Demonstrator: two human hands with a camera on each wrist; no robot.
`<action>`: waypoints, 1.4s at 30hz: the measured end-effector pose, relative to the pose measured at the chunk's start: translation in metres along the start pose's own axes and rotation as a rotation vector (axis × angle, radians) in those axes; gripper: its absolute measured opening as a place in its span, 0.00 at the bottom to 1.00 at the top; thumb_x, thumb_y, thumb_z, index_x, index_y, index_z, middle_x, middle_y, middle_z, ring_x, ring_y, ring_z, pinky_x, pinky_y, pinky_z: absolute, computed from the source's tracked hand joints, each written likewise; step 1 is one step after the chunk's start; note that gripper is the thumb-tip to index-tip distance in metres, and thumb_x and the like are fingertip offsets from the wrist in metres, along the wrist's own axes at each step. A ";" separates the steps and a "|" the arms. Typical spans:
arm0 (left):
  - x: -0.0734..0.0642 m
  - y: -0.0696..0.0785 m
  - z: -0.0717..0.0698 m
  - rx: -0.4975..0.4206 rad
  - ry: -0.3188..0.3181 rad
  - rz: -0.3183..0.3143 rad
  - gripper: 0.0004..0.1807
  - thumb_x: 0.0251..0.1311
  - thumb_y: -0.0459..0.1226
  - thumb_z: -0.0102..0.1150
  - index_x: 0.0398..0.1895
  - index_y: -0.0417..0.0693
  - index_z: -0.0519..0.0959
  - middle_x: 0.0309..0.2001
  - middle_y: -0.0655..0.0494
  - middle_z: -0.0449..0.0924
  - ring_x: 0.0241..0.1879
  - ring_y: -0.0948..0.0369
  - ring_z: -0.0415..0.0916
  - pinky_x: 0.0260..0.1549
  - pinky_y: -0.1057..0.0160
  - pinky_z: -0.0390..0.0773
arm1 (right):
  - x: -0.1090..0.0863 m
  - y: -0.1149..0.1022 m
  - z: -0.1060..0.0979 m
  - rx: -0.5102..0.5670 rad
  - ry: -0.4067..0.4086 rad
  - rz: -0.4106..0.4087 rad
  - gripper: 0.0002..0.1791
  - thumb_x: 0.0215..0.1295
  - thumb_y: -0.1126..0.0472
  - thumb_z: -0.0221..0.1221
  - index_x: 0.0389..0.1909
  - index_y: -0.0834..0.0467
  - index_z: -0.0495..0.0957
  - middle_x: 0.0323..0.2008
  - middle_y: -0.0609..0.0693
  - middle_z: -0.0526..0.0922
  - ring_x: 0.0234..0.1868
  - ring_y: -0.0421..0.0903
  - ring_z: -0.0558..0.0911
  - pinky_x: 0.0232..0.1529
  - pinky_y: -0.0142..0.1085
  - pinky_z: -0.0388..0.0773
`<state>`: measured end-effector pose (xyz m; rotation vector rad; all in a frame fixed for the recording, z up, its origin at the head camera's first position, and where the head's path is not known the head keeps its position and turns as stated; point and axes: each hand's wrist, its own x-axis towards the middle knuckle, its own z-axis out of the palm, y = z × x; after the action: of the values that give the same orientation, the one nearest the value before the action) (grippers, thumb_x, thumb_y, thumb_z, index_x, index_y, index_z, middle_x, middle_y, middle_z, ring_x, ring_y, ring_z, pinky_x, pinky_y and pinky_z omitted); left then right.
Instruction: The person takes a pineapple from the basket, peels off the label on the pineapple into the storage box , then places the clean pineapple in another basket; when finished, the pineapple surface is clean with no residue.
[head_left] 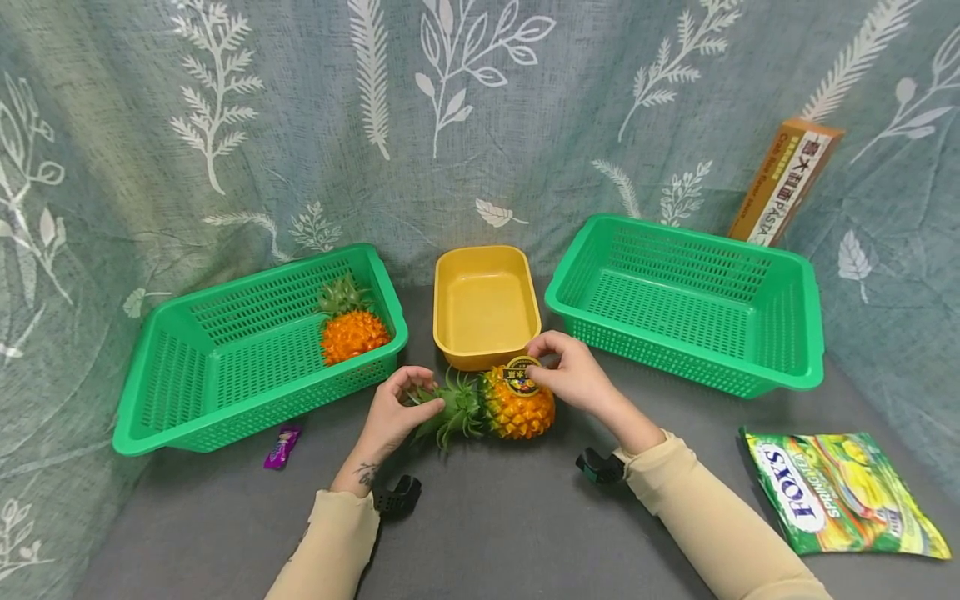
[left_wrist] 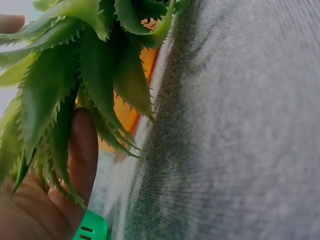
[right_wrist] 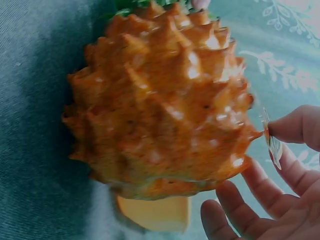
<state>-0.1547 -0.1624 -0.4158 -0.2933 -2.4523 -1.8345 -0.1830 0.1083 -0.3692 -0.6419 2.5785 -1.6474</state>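
Observation:
A toy pineapple (head_left: pixel 519 418) lies on its side on the grey table, its orange body toward the right and green leafy crown (head_left: pixel 459 407) toward the left. My left hand (head_left: pixel 396 410) holds the crown, thumb and fingers curled around its leaves (left_wrist: pixel 47 105). A round black-and-gold label (head_left: pixel 521 383) sits on the body's upper side. Between thumb and finger, my right hand (head_left: pixel 576 375) pinches that label; in the right wrist view the label (right_wrist: pixel 273 145) stands edge-on beside the fruit, with other fingertips close to the pineapple's base.
Behind stands a yellow tub (head_left: pixel 487 312). A green basket (head_left: pixel 247 304) at left contains another pineapple (head_left: pixel 352 335); a second green basket (head_left: pixel 682 300) stands right. Around them are a purple-wrapped candy (head_left: pixel 282 447), a Fox's bag (head_left: pixel 847 492) and a pasta box (head_left: pixel 786 182).

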 end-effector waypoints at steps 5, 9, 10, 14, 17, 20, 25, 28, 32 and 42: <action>-0.001 0.000 -0.001 0.003 0.000 0.002 0.20 0.49 0.29 0.64 0.45 0.31 0.72 0.37 0.49 0.77 0.37 0.55 0.73 0.37 0.65 0.69 | 0.000 -0.008 -0.003 0.020 -0.016 -0.041 0.03 0.54 0.70 0.57 0.30 0.64 0.76 0.40 0.60 0.79 0.36 0.48 0.80 0.33 0.36 0.77; 0.000 0.001 -0.001 -0.005 0.000 0.002 0.20 0.49 0.29 0.64 0.45 0.31 0.72 0.37 0.48 0.77 0.37 0.60 0.73 0.37 0.65 0.69 | 0.003 -0.017 -0.007 -0.001 0.005 -0.151 0.03 0.53 0.72 0.58 0.26 0.62 0.77 0.33 0.57 0.79 0.31 0.40 0.77 0.33 0.36 0.76; 0.000 0.002 -0.001 -0.007 0.000 0.001 0.20 0.48 0.29 0.64 0.45 0.31 0.72 0.37 0.47 0.77 0.37 0.61 0.73 0.37 0.65 0.69 | 0.005 -0.019 -0.008 -0.017 0.015 -0.190 0.04 0.53 0.72 0.58 0.25 0.61 0.77 0.32 0.56 0.79 0.30 0.40 0.77 0.32 0.35 0.76; 0.001 0.003 -0.001 -0.019 0.000 0.004 0.20 0.48 0.28 0.64 0.46 0.31 0.72 0.38 0.44 0.77 0.37 0.58 0.73 0.36 0.64 0.69 | 0.018 -0.025 -0.014 -0.116 0.059 -0.350 0.04 0.53 0.73 0.59 0.25 0.61 0.78 0.31 0.54 0.79 0.29 0.44 0.75 0.29 0.37 0.75; 0.001 0.002 -0.001 -0.023 -0.002 0.005 0.20 0.48 0.27 0.64 0.46 0.31 0.72 0.38 0.44 0.77 0.37 0.54 0.73 0.36 0.64 0.69 | 0.034 -0.029 -0.019 -0.216 0.076 -0.430 0.04 0.55 0.72 0.57 0.28 0.63 0.80 0.32 0.54 0.79 0.29 0.47 0.74 0.29 0.38 0.72; -0.002 0.015 -0.001 -0.014 -0.005 0.000 0.18 0.48 0.26 0.63 0.44 0.31 0.72 0.37 0.42 0.77 0.37 0.50 0.73 0.35 0.64 0.69 | 0.050 -0.035 -0.021 -0.375 0.079 -0.457 0.08 0.59 0.69 0.53 0.33 0.63 0.82 0.33 0.54 0.80 0.29 0.47 0.73 0.29 0.38 0.70; -0.002 0.010 -0.003 -0.019 -0.010 -0.003 0.18 0.48 0.25 0.63 0.44 0.32 0.73 0.37 0.45 0.77 0.36 0.54 0.74 0.35 0.65 0.70 | 0.073 -0.043 -0.021 -0.690 0.041 -0.427 0.12 0.64 0.67 0.50 0.38 0.58 0.83 0.35 0.52 0.81 0.32 0.48 0.76 0.29 0.39 0.72; 0.000 0.001 -0.003 -0.025 -0.009 0.001 0.20 0.48 0.27 0.64 0.45 0.33 0.72 0.37 0.48 0.78 0.36 0.58 0.74 0.34 0.65 0.70 | 0.086 -0.044 -0.017 -0.821 -0.015 -0.414 0.13 0.63 0.67 0.51 0.39 0.56 0.83 0.34 0.52 0.80 0.32 0.48 0.76 0.25 0.37 0.71; 0.001 0.001 -0.003 -0.022 -0.009 -0.005 0.20 0.48 0.27 0.64 0.46 0.32 0.72 0.37 0.48 0.77 0.36 0.57 0.74 0.34 0.65 0.70 | 0.100 -0.041 -0.009 -0.923 -0.103 -0.378 0.13 0.62 0.69 0.50 0.34 0.55 0.83 0.28 0.52 0.75 0.26 0.46 0.69 0.20 0.34 0.59; -0.008 0.031 -0.002 -0.011 -0.029 0.027 0.16 0.49 0.25 0.61 0.43 0.31 0.72 0.36 0.40 0.77 0.34 0.61 0.75 0.33 0.65 0.70 | 0.120 -0.025 0.011 -1.144 -0.326 -0.249 0.14 0.65 0.69 0.50 0.22 0.52 0.75 0.29 0.52 0.74 0.25 0.47 0.65 0.22 0.36 0.60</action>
<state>-0.1408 -0.1567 -0.3877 -0.3550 -2.4454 -1.8461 -0.2818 0.0485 -0.3281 -1.1281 3.0137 0.1335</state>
